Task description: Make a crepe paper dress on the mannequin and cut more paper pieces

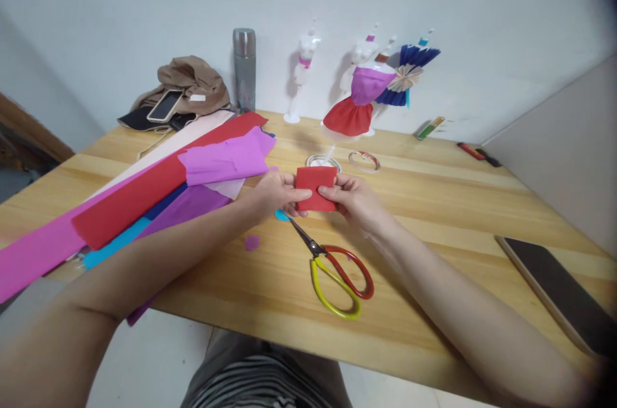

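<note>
A red square [315,178], flat, its top edge roughly level, is held by its sides between the left hand [276,193] and right hand [361,202], above the bench [434,215].

Legible txt, nos., brands, signs: nil. Slim green-and-yellow stick-shaped item [430,128], rear of tbl. [434,183] (pale striped wood): surface too small/blurred to read. Small white rectangular patch [197,98] on crumpled brown cloth bundle [193,74]: ditto.

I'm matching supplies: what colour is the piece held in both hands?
The piece is red; head view.

Left fingers [303,194] and right fingers [328,192] hold a red square [315,178] beyond the scissors [315,248].
</note>
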The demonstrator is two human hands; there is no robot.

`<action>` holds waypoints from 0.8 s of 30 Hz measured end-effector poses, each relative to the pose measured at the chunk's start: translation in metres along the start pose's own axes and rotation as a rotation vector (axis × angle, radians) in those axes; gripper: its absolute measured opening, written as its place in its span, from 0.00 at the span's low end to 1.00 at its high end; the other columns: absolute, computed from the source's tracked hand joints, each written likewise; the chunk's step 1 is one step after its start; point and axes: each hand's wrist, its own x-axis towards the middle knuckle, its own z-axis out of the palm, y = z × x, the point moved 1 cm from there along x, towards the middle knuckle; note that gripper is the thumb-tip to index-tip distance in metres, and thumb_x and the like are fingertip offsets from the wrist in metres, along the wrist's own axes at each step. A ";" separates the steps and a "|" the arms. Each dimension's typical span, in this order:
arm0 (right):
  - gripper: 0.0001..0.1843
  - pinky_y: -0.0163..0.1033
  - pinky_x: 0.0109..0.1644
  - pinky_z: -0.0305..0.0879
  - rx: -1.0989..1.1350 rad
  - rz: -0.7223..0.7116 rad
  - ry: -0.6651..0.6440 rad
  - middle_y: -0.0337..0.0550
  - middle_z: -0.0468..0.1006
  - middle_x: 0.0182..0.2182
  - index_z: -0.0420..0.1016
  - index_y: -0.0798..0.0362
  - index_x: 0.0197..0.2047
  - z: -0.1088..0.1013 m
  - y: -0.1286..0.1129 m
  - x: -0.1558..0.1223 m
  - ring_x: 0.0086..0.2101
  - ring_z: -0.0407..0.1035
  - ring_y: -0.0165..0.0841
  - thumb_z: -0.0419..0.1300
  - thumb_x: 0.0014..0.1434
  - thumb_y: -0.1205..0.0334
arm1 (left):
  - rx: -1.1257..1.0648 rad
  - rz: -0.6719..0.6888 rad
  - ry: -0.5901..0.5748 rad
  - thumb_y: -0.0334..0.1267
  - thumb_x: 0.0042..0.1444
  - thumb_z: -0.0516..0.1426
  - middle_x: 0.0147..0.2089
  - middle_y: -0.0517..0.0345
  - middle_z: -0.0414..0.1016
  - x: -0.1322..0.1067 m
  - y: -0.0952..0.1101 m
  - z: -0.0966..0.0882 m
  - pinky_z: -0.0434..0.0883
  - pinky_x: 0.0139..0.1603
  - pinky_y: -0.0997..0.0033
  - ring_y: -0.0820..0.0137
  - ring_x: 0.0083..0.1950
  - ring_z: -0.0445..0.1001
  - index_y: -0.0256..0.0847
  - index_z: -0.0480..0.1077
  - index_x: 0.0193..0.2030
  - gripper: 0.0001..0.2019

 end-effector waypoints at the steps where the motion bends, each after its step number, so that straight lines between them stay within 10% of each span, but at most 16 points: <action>1: 0.18 0.42 0.40 0.69 -0.008 0.003 0.006 0.39 0.80 0.25 0.76 0.53 0.34 0.000 0.001 0.000 0.28 0.73 0.33 0.73 0.43 0.54 | -0.007 -0.001 -0.005 0.31 0.49 0.69 0.25 0.57 0.79 0.001 -0.002 -0.001 0.71 0.23 0.78 0.74 0.21 0.75 0.31 0.77 0.42 0.13; 14: 0.14 0.38 0.33 0.68 -0.090 -0.081 0.045 0.38 0.80 0.26 0.75 0.52 0.28 -0.014 -0.013 0.003 0.25 0.70 0.30 0.73 0.41 0.55 | 0.132 0.037 0.018 0.35 0.56 0.62 0.21 0.56 0.76 -0.005 0.013 -0.010 0.66 0.22 0.77 0.74 0.20 0.73 0.33 0.73 0.30 0.07; 24: 0.13 0.39 0.30 0.58 -0.992 0.069 0.008 0.44 0.77 0.26 0.79 0.57 0.42 -0.049 -0.014 0.015 0.25 0.67 0.33 0.64 0.54 0.61 | 0.675 0.220 0.258 0.34 0.54 0.63 0.20 0.59 0.69 -0.038 0.082 -0.053 0.65 0.31 0.71 0.75 0.21 0.66 0.34 0.76 0.27 0.06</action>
